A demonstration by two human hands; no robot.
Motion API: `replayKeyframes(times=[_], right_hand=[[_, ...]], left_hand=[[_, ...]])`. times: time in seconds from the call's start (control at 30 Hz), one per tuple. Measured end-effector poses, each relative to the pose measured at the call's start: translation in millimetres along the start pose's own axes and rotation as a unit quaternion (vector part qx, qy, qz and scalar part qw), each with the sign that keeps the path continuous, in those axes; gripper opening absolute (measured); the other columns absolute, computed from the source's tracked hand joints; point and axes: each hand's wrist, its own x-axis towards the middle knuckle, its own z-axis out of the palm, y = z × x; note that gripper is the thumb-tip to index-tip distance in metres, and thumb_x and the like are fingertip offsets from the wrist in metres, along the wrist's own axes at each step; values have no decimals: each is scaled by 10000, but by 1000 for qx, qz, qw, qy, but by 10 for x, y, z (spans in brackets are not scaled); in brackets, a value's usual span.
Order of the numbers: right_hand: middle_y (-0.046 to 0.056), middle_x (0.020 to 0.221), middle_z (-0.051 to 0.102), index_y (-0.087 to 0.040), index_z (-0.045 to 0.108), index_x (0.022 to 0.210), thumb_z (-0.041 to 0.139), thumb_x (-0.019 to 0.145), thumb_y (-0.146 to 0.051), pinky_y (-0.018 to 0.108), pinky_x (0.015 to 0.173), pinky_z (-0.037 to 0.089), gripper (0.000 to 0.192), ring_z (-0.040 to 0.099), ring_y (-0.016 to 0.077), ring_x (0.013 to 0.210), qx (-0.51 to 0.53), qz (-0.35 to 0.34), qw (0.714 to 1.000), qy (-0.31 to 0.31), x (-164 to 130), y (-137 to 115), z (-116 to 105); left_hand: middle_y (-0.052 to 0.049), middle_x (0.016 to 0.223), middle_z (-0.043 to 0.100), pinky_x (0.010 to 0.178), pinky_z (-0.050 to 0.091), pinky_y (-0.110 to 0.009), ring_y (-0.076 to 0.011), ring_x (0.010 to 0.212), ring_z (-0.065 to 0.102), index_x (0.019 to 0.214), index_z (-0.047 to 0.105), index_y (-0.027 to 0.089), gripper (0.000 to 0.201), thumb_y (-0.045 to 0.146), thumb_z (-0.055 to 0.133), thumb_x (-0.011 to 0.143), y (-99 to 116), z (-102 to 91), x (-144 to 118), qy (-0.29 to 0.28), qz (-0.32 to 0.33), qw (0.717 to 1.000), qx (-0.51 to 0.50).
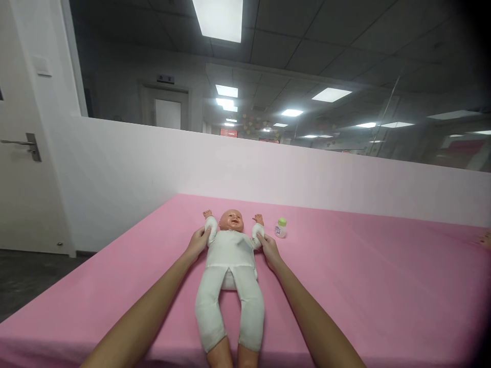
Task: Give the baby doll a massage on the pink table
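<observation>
A baby doll (230,250) with a white cloth body lies on its back on the pink-covered table (345,286), head away from me and legs toward me. Both its arms are bent upward beside its head. My left hand (198,243) is closed around the doll's arm on the left of the view. On the other side, my right hand (269,250) grips the opposite arm, thumb on the white sleeve. A small clear bottle (281,228) with a green cap stands just beyond my right hand, apart from it.
A low white wall (268,171) with glass above it borders the table's far side. At the left is a door (26,153) with a metal handle. Part of another hand (485,239) shows at the far right edge of the table.
</observation>
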Motion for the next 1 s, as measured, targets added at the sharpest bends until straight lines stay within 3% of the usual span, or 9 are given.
replayKeyframes(times=[0.17,0.3,0.5,0.73,0.93,1.0], right_hand=[[28,749,700,-175,719,814,814,696,-612,291,635,451,462,588,183,682,2,-17,1000,-10,-26,-27,-1],[19,816,713,-185,736,895,830,706,-540,283,669,459,413,589,175,724,3,-37,999,-35,-44,-53,2],[49,727,699,-160,713,772,793,720,-617,299,646,449,467,594,191,682,3,4,1000,-10,-26,-37,16],[15,753,715,-182,730,822,828,709,-565,288,637,443,411,597,175,677,18,-22,999,-36,-3,3,-21],[84,840,760,-150,760,820,800,723,-610,328,731,491,472,665,229,777,22,26,999,-24,9,-1,-15],[79,825,756,-154,754,811,813,712,-601,327,718,488,462,661,226,763,23,24,999,-24,9,-7,-17]], left_hand=[[-20,706,638,596,386,-270,-175,651,549,819,660,167,567,729,679,745,44,3,-10,-1,1,1000,-16],[-48,842,703,682,444,-278,-193,751,604,883,693,167,504,649,739,743,56,0,13,-29,28,997,-65],[-41,718,670,622,412,-282,-184,663,575,774,669,155,556,705,721,714,-1,-8,38,-4,-46,997,-55],[-62,961,744,777,482,-300,-224,877,653,955,712,180,437,548,784,729,81,2,18,-35,19,992,-119],[-97,861,749,726,478,-321,-238,792,657,861,733,141,529,652,748,726,7,-26,49,-38,-44,995,-83],[-91,880,752,731,478,-317,-236,807,659,884,738,149,518,642,753,727,-8,-34,57,-40,-35,995,-83]])
